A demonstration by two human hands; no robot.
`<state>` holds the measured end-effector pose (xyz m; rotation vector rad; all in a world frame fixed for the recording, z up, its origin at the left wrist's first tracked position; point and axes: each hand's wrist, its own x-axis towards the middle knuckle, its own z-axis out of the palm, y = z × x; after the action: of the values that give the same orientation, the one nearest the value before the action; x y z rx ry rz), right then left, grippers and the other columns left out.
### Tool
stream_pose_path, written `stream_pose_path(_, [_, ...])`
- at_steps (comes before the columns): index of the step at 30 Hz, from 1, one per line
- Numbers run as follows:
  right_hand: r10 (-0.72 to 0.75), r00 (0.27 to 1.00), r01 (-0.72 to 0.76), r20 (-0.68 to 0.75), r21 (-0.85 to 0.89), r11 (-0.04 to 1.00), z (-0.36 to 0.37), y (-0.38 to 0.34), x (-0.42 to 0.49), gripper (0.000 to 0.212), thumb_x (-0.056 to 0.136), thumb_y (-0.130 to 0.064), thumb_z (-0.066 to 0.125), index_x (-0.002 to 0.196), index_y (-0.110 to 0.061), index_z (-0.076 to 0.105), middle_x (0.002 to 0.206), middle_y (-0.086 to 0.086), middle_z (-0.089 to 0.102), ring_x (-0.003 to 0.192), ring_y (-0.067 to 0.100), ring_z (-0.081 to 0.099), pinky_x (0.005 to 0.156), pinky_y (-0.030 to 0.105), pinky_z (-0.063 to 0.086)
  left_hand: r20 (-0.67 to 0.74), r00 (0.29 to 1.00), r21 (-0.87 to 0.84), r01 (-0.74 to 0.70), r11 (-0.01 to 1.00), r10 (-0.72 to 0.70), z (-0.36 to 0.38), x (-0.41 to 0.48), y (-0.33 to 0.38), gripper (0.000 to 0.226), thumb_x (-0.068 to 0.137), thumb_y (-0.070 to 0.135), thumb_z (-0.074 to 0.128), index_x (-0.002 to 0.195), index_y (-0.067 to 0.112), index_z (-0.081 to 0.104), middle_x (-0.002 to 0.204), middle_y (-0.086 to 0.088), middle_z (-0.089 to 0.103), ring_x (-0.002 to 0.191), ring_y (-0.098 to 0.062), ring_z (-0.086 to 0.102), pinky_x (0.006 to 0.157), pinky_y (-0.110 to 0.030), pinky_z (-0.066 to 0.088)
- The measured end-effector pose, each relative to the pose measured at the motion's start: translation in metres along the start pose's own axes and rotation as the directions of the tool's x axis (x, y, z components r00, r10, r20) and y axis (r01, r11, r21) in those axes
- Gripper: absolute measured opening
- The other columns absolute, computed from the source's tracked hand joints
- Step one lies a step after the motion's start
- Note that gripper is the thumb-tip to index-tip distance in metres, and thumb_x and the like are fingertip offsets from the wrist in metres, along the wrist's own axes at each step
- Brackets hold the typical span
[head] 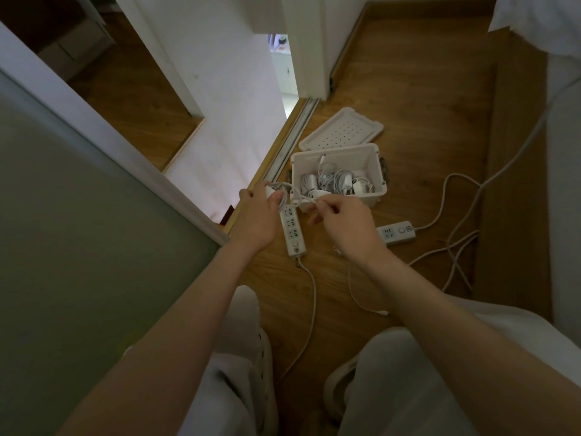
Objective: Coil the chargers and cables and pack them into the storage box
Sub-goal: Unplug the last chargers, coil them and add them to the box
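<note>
While the left hand curls round a white charger, the right hand pinches its cable — both just beside the storage box.

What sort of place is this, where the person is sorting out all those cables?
Most likely a home, perhaps a bedroom: a wooden floor, a sliding-door track at the threshold, and what looks like white bedding at the upper right.

single head view looks steeply down, close over both forearms, toward the floor
</note>
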<state>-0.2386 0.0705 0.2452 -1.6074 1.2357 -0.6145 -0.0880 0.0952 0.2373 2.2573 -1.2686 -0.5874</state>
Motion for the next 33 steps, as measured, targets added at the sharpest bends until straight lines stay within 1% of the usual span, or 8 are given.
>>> stream_pose_path(4, [0.012, 1.0, -0.012, -0.007, 0.017, 1.0, -0.017, 0.004, 0.001, 0.017, 0.092, -0.013, 0.056, 0.101, -0.014, 0.07, 0.09, -0.009, 0.063, 0.078, -0.003, 0.056, 0.057, 0.005, 0.04, -0.015, 0.993, -0.096, 0.112, 0.989, -0.114, -0.011, 0.012, -0.014, 0.044, 0.1, 0.042, 0.029, 0.13, 0.012, 0.041, 0.125, -0.016, 0.047, 0.101, -0.025, 0.052, 0.075, -0.031, 0.043])
stream_pose_path(8, [-0.112, 0.978, 0.135, 0.174, -0.124, 0.983, -0.001, 0.002, -0.01, 0.021, 0.089, -0.015, 0.059, 0.108, -0.015, 0.068, 0.102, -0.008, 0.066, 0.093, 0.003, 0.058, 0.084, 0.013, 0.046, 0.069, 0.973, -0.3, 0.231, 0.926, -0.22, -0.017, 0.013, -0.013, 0.044, 0.101, 0.043, 0.026, 0.124, 0.009, 0.043, 0.094, -0.009, 0.055, 0.071, -0.021, 0.055, 0.049, -0.024, 0.048])
stream_pose_path(15, [-0.202, 0.945, 0.223, 0.259, -0.057, 0.973, 0.024, 0.002, -0.023, 0.023, 0.098, -0.022, 0.045, 0.078, -0.022, 0.058, 0.074, -0.007, 0.062, 0.064, 0.001, 0.053, 0.059, 0.007, 0.04, 0.1, 0.954, -0.591, 0.285, 0.755, -0.282, -0.011, 0.007, 0.002, 0.048, 0.101, 0.042, 0.022, 0.136, 0.01, 0.033, 0.11, -0.014, 0.055, 0.075, -0.018, 0.061, 0.046, -0.019, 0.05])
stream_pose_path(18, [-0.172, 0.927, 0.189, 0.332, -0.017, 0.982, 0.028, 0.005, -0.022, 0.019, 0.095, -0.023, 0.05, 0.081, -0.021, 0.062, 0.08, -0.006, 0.065, 0.079, 0.013, 0.06, 0.069, 0.022, 0.046, 0.191, 0.944, -0.792, 0.311, 0.525, -0.27, -0.011, 0.002, 0.012, 0.044, 0.103, 0.036, 0.025, 0.13, 0.004, 0.04, 0.096, -0.012, 0.051, 0.067, -0.017, 0.056, 0.044, -0.019, 0.05])
stream_pose_path(21, [-0.148, 0.923, 0.159, 0.355, -0.002, 0.987, 0.028, 0.009, -0.016, 0.019, 0.095, -0.023, 0.051, 0.079, -0.027, 0.06, 0.074, -0.011, 0.06, 0.074, 0.008, 0.056, 0.069, 0.021, 0.042, 0.417, 0.888, -0.904, 0.427, 0.008, -0.191, -0.015, -0.007, 0.022, 0.036, 0.102, 0.037, 0.03, 0.103, 0.007, 0.05, 0.087, -0.014, 0.049, 0.069, -0.02, 0.049, 0.048, -0.027, 0.054])
stream_pose_path(23, [-0.137, 0.915, 0.157, 0.38, -0.022, 0.987, 0.027, 0.013, -0.012, 0.017, 0.095, -0.024, 0.05, 0.083, -0.023, 0.063, 0.075, -0.007, 0.06, 0.072, 0.006, 0.054, 0.069, 0.021, 0.042, 0.473, 0.875, -0.879, 0.463, -0.115, -0.097, -0.018, -0.008, 0.022, 0.034, 0.101, 0.036, 0.033, 0.102, 0.007, 0.051, 0.087, -0.016, 0.052, 0.07, -0.021, 0.05, 0.052, -0.029, 0.055])
stream_pose_path(28, [-0.092, 0.906, 0.181, 0.414, -0.181, 0.967, 0.019, 0.024, -0.003, 0.025, 0.096, -0.03, 0.047, 0.084, -0.018, 0.065, 0.092, 0.004, 0.067, 0.085, 0.02, 0.061, 0.078, 0.035, 0.049, 0.485, 0.858, -0.874, 0.466, 0.139, 0.171, -0.034, -0.005, 0.016, 0.037, 0.095, 0.032, 0.035, 0.11, 0.007, 0.058, 0.097, -0.014, 0.061, 0.051, -0.015, 0.053, 0.043, -0.02, 0.041])
stream_pose_path(33, [-0.109, 0.953, 0.22, 0.284, -0.397, 0.891, -0.001, 0.027, 0.012, 0.027, 0.097, -0.03, 0.045, 0.091, -0.016, 0.068, 0.084, -0.008, 0.062, 0.072, 0.005, 0.055, 0.069, 0.028, 0.045, 0.52, 0.829, -0.69, 0.264, 0.674, 0.207, -0.049, -0.004, 0.001, 0.04, 0.088, 0.045, 0.046, 0.112, 0.023, 0.069, 0.102, -0.013, 0.066, 0.068, -0.021, 0.051, 0.052, -0.027, 0.034])
